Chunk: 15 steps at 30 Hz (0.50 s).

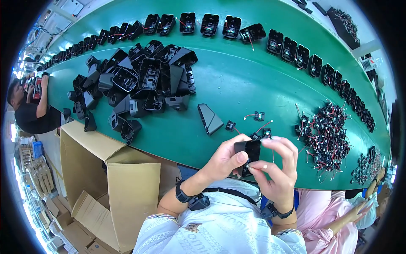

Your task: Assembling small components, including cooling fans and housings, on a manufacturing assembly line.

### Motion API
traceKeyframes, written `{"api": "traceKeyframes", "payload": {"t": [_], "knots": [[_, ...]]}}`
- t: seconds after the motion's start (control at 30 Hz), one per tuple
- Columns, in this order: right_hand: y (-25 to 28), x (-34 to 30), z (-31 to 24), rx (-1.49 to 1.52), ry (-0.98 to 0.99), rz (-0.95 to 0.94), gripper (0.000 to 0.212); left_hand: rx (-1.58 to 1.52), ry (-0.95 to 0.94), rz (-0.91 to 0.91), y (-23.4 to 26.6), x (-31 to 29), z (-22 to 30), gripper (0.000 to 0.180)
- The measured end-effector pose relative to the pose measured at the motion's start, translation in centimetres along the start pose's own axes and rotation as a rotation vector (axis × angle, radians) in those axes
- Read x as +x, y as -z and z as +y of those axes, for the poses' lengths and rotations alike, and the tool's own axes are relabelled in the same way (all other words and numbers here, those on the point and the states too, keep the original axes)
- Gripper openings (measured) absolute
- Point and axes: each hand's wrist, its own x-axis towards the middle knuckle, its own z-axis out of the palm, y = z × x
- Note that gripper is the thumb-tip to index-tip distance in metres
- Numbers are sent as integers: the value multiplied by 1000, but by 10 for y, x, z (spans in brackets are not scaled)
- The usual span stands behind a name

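Note:
Above the table's near edge, my left hand (226,161) holds a black plastic housing (252,148), its thumb lying across the near side. On the other side my right hand (279,169) has its fingertips and thumb curled against the same housing. A white connector (265,168) shows by the right thumb; the fingers partly hide the housing's inside. Just beyond my hands lie small black wired parts (259,116) with red leads, and one more (230,125) to the left. A separate grey-black housing (210,120) rests on its side nearby.
On the green table (237,80) stand a heap of housings (148,74) at left and a tangled pile of wired parts (325,139) at right. Housings (210,24) line the far side. An open cardboard box (133,203) sits below left. Co-workers (36,106) are at both sides.

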Motion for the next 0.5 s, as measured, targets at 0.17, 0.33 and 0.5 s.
{"api": "traceKeyframes", "payload": {"t": [0.17,0.33,0.5], "knots": [[8,4,-3,-45,71,-63,20,32,5,-56,2,1,2,80],[6,8,0,60,-27,-103,21,22,17,-31,4,1,-3,79],[2,0,-3,206,-164,-105,19,60,12,-21,2,-2,-4,81]]}}
